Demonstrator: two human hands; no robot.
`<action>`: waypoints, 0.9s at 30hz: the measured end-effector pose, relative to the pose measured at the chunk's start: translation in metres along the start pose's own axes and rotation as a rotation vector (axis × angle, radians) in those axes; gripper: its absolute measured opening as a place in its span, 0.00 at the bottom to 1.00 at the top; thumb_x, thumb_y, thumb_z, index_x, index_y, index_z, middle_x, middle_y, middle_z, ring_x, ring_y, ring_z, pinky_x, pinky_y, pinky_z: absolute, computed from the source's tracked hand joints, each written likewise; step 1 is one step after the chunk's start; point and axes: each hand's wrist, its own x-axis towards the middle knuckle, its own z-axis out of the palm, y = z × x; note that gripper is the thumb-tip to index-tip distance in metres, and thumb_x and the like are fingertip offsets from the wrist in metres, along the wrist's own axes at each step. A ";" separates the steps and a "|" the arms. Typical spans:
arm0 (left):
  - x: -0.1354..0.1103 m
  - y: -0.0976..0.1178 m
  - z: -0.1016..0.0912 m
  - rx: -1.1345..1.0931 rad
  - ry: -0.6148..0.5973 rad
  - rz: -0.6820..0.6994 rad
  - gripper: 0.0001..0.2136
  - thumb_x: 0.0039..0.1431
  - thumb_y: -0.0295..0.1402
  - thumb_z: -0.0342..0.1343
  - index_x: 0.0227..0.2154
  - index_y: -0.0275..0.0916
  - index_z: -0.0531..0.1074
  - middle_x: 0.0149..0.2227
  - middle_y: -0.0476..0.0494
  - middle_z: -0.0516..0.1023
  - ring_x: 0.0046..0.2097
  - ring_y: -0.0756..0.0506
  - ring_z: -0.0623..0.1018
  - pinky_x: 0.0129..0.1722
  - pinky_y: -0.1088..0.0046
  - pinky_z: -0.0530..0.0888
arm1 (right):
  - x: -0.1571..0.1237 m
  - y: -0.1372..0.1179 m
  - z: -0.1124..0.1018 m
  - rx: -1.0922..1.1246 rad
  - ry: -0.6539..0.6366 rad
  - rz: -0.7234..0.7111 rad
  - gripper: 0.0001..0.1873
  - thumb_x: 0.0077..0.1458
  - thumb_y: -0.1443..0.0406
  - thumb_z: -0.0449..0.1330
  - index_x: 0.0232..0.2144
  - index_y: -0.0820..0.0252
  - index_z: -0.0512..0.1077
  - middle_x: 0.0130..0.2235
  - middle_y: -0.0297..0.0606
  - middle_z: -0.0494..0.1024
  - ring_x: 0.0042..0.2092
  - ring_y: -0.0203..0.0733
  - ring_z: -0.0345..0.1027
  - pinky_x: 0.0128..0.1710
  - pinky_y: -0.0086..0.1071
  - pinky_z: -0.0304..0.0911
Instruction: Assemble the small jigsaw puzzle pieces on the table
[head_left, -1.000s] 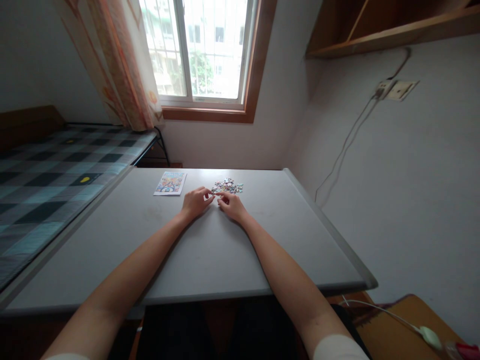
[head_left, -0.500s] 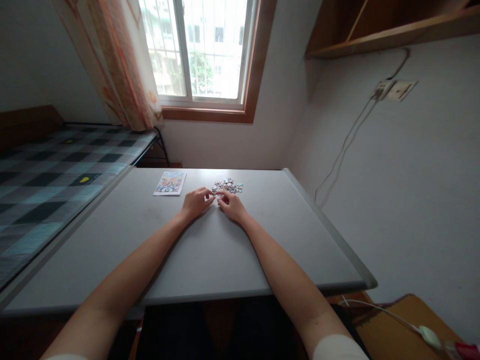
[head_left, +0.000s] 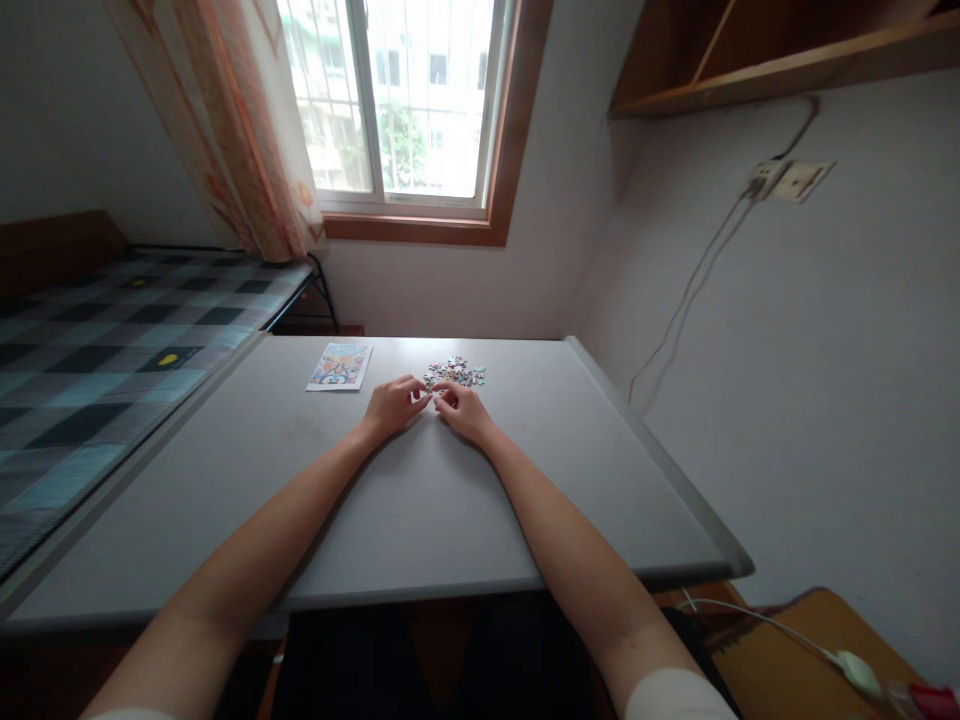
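Note:
A heap of small coloured puzzle pieces (head_left: 459, 373) lies far out on the grey table (head_left: 420, 500). My left hand (head_left: 393, 405) and my right hand (head_left: 462, 410) rest on the table just in front of the heap, fingertips nearly meeting. Both pinch with curled fingers at pieces on the heap's near edge; what exactly each holds is too small to make out. A colourful picture card (head_left: 340, 366) lies flat to the left of my left hand.
A bed with a checked cover (head_left: 97, 350) adjoins the table's left edge. A window with a curtain (head_left: 247, 130) is beyond the table. A wall with a cable and socket (head_left: 784, 180) runs along the right. A wooden shelf hangs above.
The hands stay almost in the same place; the fingertips shift slightly at the edge of the heap.

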 end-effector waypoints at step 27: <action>0.000 -0.002 0.001 -0.036 0.005 -0.015 0.12 0.57 0.44 0.53 0.33 0.41 0.75 0.31 0.48 0.75 0.27 0.52 0.72 0.28 0.76 0.66 | 0.000 0.000 0.000 0.005 -0.005 -0.015 0.13 0.53 0.67 0.55 0.42 0.59 0.71 0.27 0.31 0.74 0.29 0.33 0.66 0.35 0.28 0.62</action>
